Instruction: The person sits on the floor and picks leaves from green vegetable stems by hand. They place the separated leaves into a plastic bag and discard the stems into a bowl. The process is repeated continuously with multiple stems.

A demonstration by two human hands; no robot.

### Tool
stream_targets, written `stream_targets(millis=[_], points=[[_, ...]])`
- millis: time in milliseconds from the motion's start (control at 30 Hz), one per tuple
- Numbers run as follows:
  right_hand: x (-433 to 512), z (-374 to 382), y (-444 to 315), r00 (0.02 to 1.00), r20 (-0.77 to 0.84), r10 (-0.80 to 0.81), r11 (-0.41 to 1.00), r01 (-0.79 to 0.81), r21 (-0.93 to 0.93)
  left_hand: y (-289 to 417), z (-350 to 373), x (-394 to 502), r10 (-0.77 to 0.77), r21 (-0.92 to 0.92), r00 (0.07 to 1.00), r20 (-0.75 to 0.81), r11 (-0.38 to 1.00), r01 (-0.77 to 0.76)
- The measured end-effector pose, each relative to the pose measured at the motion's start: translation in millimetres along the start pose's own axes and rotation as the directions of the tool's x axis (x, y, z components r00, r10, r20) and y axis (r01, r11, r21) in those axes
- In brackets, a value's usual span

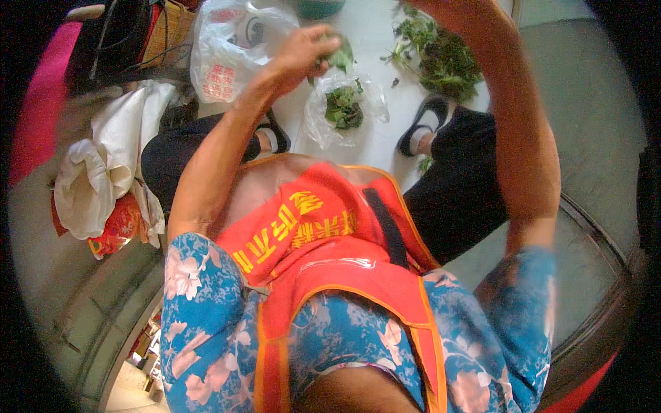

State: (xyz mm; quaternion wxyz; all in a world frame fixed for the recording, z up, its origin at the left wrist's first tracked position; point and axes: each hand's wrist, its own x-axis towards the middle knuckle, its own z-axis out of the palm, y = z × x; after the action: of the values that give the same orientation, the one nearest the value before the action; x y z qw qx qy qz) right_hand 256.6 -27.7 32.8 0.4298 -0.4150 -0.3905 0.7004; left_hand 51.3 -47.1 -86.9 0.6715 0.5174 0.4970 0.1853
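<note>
In the head view, my left hand [309,51] holds a few green leaves [342,54] by its fingertips. Below it, a clear plastic bag [316,117] lies spread wide on the white floor, with leafy greens [344,107] inside it. My right forearm [488,46] stretches up to the top edge. Most of my right hand [439,4] is cut off there, so its fingers cannot be made out. Beside that forearm lies a loose heap of leafy greens with stems [448,64].
A white plastic bag with red print [219,57] stands left of my left hand. Off-white sacking [106,168] and a red printed packet [121,227] lie farther left. My shoes [426,121] flank the clear bag. A green container [320,7] shows at the top.
</note>
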Motion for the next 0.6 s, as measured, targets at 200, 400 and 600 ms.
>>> stream_targets(millis=[200,400,600], points=[[-3,-5,5,1.0,0.028,-0.007,0.997,0.004,0.081,-118,21,33,-0.249,0.394,0.947,0.204,0.906,0.154],[4,-14,19,0.991,0.129,0.041,0.938,-0.082,0.337,-200,21,59,0.033,0.642,0.994,0.109,0.761,-0.096],[5,-9,17,0.984,0.145,0.105,0.869,-0.161,0.467,-60,17,35,-0.123,-0.252,0.962,-0.244,0.966,0.059]])
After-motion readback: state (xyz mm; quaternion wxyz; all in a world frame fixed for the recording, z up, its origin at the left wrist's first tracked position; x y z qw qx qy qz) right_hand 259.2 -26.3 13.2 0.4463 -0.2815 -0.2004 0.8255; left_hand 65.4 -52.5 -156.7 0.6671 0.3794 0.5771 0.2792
